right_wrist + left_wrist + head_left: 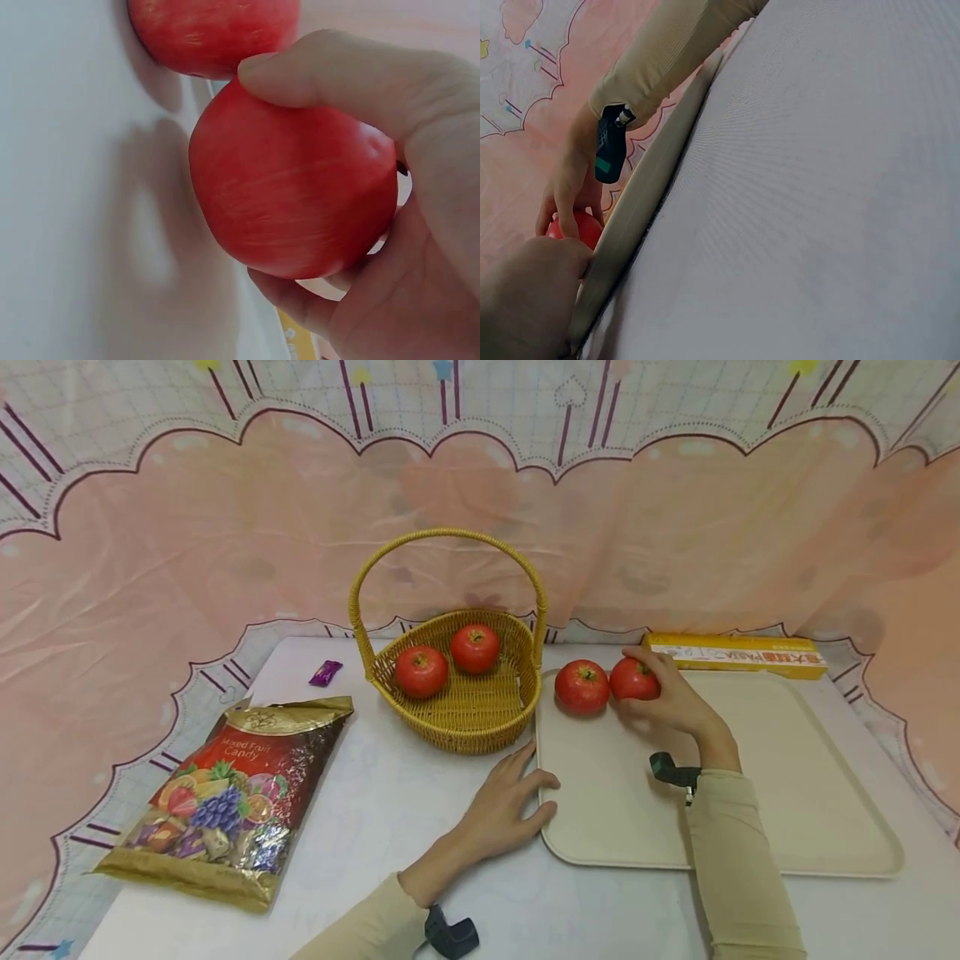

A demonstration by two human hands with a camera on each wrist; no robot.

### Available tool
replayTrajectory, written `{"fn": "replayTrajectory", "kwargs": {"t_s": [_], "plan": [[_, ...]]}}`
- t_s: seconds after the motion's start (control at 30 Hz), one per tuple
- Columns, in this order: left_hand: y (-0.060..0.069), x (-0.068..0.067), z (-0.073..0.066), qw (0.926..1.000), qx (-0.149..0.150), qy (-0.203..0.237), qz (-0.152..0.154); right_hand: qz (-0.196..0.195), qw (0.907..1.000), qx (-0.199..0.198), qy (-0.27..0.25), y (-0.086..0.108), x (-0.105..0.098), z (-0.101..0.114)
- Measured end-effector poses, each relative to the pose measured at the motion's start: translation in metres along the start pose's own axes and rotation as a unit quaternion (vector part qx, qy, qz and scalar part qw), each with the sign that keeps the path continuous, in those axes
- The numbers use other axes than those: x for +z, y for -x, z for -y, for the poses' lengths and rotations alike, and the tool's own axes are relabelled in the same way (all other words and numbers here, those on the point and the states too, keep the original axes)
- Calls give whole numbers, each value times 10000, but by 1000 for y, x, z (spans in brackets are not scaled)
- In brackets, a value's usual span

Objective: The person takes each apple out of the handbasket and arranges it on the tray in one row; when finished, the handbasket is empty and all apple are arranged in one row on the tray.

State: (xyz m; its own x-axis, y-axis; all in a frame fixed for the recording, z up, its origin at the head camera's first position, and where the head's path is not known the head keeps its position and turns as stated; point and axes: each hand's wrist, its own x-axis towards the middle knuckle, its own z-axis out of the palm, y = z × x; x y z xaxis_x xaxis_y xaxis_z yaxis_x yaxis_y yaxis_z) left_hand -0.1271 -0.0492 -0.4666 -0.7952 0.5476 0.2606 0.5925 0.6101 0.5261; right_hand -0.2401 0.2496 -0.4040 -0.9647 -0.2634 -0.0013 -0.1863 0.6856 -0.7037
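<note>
Apple (630, 680) right of centre is gripped by the right hand (678, 702); left hand (498, 806) lies loosely spread. Apparently the grasping step; moving calls for clearing the neighbouring apple (582, 687).

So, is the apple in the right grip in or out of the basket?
Out: the right grip holds it, the apple, over the tray.

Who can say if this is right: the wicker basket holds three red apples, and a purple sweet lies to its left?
Not three: the head view shows two red apples in the wicker basket, and a purple sweet to its left.
</note>
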Motion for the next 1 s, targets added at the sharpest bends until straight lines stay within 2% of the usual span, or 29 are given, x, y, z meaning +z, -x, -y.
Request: {"fn": "replayTrajectory", "kwargs": {"t_s": [0.37, 0.67, 0.83, 1.0], "plan": [[-2, -2, 0, 10000, 28, -51, 25, 133, 9991, 391, -16, -2, 0, -4], [0, 0, 0, 10000, 6, -36, -9, 171, 9987, 464, -141, 0, 0, -6], [-1, 0, 0, 10000, -21, -74, 32, 5, 9995, 319, -57, 1, -1, -5], [-1, 1, 0, 9999, -35, -99, 43, -216, 9998, -5, -58, 1, -2, -2]]}}
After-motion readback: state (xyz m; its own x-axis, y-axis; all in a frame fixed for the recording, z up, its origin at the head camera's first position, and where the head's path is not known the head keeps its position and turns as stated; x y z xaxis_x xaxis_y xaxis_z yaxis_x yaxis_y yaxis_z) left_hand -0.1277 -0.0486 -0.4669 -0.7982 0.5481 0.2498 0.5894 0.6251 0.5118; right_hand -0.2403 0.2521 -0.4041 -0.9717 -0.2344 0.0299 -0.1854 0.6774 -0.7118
